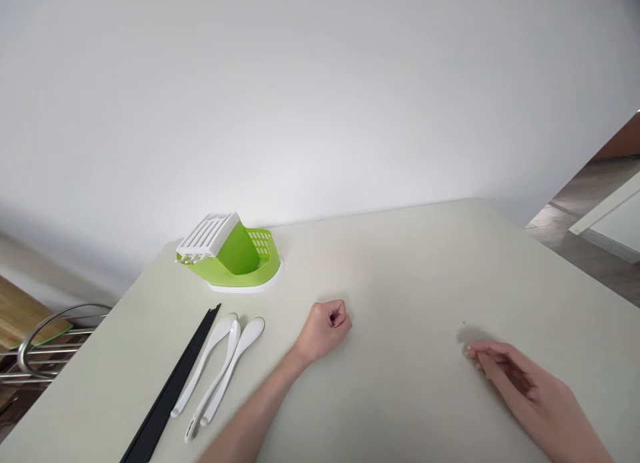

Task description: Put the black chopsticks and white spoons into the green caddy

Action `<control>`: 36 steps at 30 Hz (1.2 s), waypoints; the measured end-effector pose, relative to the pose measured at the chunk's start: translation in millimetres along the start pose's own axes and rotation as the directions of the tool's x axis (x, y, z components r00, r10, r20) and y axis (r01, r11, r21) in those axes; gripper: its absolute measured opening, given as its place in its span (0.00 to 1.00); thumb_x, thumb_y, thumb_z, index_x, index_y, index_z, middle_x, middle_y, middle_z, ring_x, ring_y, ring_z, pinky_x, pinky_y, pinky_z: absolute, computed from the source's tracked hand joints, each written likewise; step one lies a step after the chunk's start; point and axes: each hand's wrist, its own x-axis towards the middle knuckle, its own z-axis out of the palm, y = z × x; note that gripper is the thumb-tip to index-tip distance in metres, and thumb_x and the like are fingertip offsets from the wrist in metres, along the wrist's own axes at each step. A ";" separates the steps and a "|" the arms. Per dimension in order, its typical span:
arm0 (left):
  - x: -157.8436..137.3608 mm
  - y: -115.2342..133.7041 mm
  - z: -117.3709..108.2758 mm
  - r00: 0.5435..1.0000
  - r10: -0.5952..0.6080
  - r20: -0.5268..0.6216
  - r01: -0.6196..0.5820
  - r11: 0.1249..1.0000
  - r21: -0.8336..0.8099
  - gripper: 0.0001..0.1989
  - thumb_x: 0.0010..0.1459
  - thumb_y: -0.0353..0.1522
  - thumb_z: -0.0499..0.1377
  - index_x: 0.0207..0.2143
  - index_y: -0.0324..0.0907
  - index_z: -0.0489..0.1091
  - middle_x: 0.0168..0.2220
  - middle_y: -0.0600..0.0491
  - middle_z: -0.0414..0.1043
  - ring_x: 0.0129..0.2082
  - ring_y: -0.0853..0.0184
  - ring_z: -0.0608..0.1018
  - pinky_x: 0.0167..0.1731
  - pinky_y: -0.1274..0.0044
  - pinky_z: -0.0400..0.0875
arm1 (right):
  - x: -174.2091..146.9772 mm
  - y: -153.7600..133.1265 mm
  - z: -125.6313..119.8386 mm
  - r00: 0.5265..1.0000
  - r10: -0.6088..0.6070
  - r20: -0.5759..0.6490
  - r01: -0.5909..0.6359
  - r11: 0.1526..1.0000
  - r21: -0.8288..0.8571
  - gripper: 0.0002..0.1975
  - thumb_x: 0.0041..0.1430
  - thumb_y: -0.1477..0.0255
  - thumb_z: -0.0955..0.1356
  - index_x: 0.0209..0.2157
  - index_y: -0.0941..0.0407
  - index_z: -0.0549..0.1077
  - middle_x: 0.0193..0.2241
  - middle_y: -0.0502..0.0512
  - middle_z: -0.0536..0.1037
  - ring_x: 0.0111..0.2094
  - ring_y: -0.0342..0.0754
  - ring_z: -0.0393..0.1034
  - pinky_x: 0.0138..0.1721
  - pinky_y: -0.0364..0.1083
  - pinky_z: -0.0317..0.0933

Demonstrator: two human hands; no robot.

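Observation:
My left hand (325,328) rests on the table as a loose fist, with nothing showing in it. To its left lie three white spoons (243,342) side by side, handles towards me, two of them touching or crossing. Beside them is a bundle of black chopsticks (175,390), slanting to the near edge. Off to the right, my right hand (530,396) is loosely curled, thumb close to the index finger, fingertips low over the tabletop. No object is visible in it. Behind the spoons stands a green and white utensil holder (235,256) with a slotted white top.
The pale table (400,270) meets a white wall (320,103) at the back. Beyond its left edge are a metal rack (50,346) and a wooden board (25,313). Past the right edge, a wooden floor (600,230) and a white panel (617,213) show.

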 end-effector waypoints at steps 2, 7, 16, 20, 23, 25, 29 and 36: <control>-0.6 -1.6 0.0 1.000 -0.001 -0.011 0.001 1.000 0.016 0.16 0.53 0.27 0.54 0.22 0.45 0.47 0.21 0.63 0.45 0.23 0.73 0.49 0.24 0.78 0.45 | -0.2 2.9 0.5 1.000 -0.004 0.007 0.004 1.000 0.003 0.21 0.61 0.47 0.68 0.43 0.47 0.80 0.43 0.52 0.86 0.43 0.53 0.83 0.39 0.43 0.76; -1.5 -8.6 3.9 0.937 0.207 -0.281 -0.098 0.929 0.358 0.11 0.56 0.24 0.54 0.25 0.44 0.55 0.26 0.56 0.63 0.30 0.67 0.66 0.34 0.75 0.64 | -1.8 6.0 1.8 0.999 -0.026 -0.023 0.026 1.000 0.001 0.20 0.62 0.48 0.68 0.43 0.48 0.80 0.44 0.54 0.86 0.43 0.54 0.83 0.37 0.43 0.76; 0.9 -18.2 0.5 0.812 0.421 -0.404 -0.017 0.708 0.706 0.19 0.61 0.26 0.58 0.54 0.43 0.62 0.68 0.34 0.49 0.71 0.44 0.56 0.62 0.48 0.60 | -1.7 1.9 1.9 0.998 -0.048 -0.051 0.047 0.999 -0.023 0.20 0.61 0.49 0.68 0.40 0.48 0.81 0.40 0.54 0.87 0.38 0.55 0.84 0.31 0.43 0.76; 2.4 -20.4 -9.4 0.776 0.445 -0.448 0.034 0.679 0.733 0.22 0.62 0.27 0.58 0.57 0.41 0.60 0.71 0.31 0.43 0.74 0.42 0.49 0.64 0.47 0.58 | -2.4 3.3 2.1 0.998 -0.034 -0.044 0.033 0.999 -0.026 0.20 0.61 0.47 0.67 0.41 0.47 0.81 0.40 0.53 0.87 0.37 0.54 0.84 0.33 0.43 0.77; 2.7 -20.5 -14.2 0.767 0.476 -0.430 0.024 0.649 0.761 0.23 0.61 0.26 0.58 0.58 0.40 0.59 0.71 0.30 0.43 0.75 0.42 0.48 0.66 0.48 0.56 | -3.2 6.8 2.3 0.998 -0.021 -0.052 0.019 0.999 -0.032 0.21 0.61 0.47 0.67 0.42 0.46 0.81 0.41 0.53 0.87 0.39 0.55 0.84 0.34 0.44 0.77; 4.0 -21.5 -19.4 0.751 0.507 -0.423 0.021 0.622 0.783 0.25 0.60 0.26 0.59 0.58 0.40 0.59 0.72 0.30 0.43 0.75 0.42 0.48 0.67 0.47 0.54 | -3.7 8.8 2.0 0.999 -0.013 -0.042 0.012 1.000 -0.029 0.21 0.61 0.47 0.67 0.42 0.47 0.81 0.41 0.53 0.87 0.40 0.56 0.84 0.33 0.45 0.77; 8.0 -25.4 -34.7 0.689 0.531 -0.494 0.082 0.619 0.781 0.26 0.60 0.28 0.59 0.59 0.39 0.58 0.71 0.30 0.44 0.75 0.42 0.47 0.68 0.46 0.52 | -3.4 11.9 1.7 1.000 -0.006 -0.028 0.006 1.000 -0.018 0.20 0.60 0.47 0.68 0.42 0.46 0.81 0.43 0.54 0.87 0.41 0.57 0.84 0.32 0.45 0.78; 7.2 -27.2 -37.2 0.717 0.488 -0.499 0.125 0.614 0.780 0.26 0.60 0.27 0.58 0.60 0.38 0.57 0.70 0.31 0.47 0.76 0.41 0.44 0.69 0.42 0.44 | -3.5 17.1 3.9 1.000 -0.003 -0.020 0.002 1.000 -0.024 0.21 0.60 0.46 0.68 0.43 0.45 0.80 0.44 0.52 0.86 0.42 0.57 0.84 0.34 0.46 0.78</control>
